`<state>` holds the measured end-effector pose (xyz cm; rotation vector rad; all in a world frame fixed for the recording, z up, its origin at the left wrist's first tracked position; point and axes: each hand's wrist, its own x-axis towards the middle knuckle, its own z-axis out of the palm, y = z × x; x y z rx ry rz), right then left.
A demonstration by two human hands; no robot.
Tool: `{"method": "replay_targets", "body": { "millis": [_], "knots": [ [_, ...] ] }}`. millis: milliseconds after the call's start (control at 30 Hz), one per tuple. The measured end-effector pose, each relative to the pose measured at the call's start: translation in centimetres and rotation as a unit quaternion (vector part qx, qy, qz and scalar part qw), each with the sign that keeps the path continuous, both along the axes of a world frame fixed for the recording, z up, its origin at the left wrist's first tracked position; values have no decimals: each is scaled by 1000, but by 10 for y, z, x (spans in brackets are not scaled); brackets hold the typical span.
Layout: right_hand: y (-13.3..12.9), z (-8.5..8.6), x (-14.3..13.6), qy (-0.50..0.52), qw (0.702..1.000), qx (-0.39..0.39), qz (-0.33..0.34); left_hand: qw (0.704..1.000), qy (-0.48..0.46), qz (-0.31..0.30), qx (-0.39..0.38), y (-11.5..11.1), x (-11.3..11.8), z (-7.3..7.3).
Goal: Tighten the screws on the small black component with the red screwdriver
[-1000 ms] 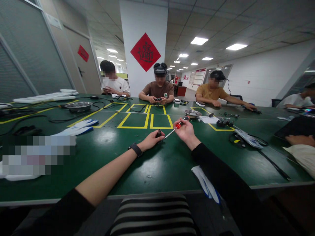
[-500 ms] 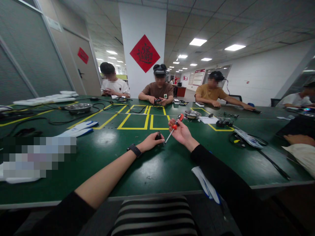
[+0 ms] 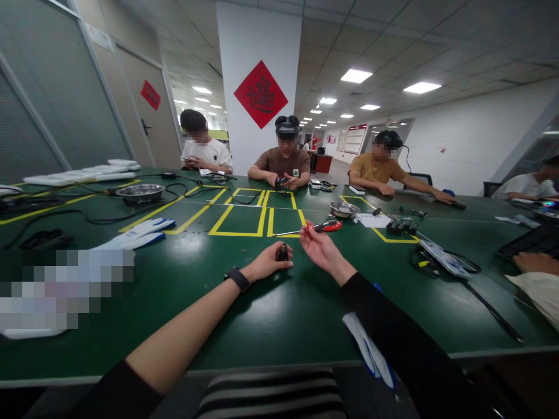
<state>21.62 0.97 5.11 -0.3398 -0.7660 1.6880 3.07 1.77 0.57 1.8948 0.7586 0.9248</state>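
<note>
My left hand (image 3: 267, 262) is closed around a small dark part (image 3: 282, 252) just above the green table (image 3: 244, 314); its exact kind is hard to make out. Between the fingertips of my right hand (image 3: 322, 249) is a screwdriver (image 3: 325, 226) with a red and black handle. Its metal shaft points left, nearly level, above and apart from the dark part. A white glove with blue trim (image 3: 369, 346) lies at the table's near edge, beside my right forearm.
Metal bowls (image 3: 343, 209) (image 3: 140, 192) stand farther back. Several black parts (image 3: 402, 226) sit at right, near a cable bundle (image 3: 430, 262). Another glove (image 3: 140, 231) lies at left. Co-workers sit across the table, and a person's sleeve (image 3: 535, 285) reaches in at far right.
The screwdriver has swung from slanting down at the dark part to nearly level, its tip now away from it. My left hand has turned, showing more of the part.
</note>
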Motion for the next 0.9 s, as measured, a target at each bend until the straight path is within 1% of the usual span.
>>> {"method": "replay_targets", "body": {
  "millis": [67,100,233,333,533,733,900],
  "knots": [
    [2,0,-1,-22,999,0,-34,1000,11,-7,17,0,-2,1],
    [2,1,-2,-41,998,12,-56,1000,14,-9,24,1,-2,1],
    [-6,5,-12,-99,978,97,-156,999,24,-14,31,0,-4,3],
    [-17,8,-19,-137,961,139,-198,999,37,-10,33,-2,-5,6],
    [-30,8,-23,-200,927,215,-232,997,50,-5,56,-1,-6,5],
    [-33,6,-25,-226,922,235,-209,996,62,-9,67,2,-4,1],
    [-37,8,-24,-251,905,267,-216,995,75,-13,62,8,3,2]
  ]
}}
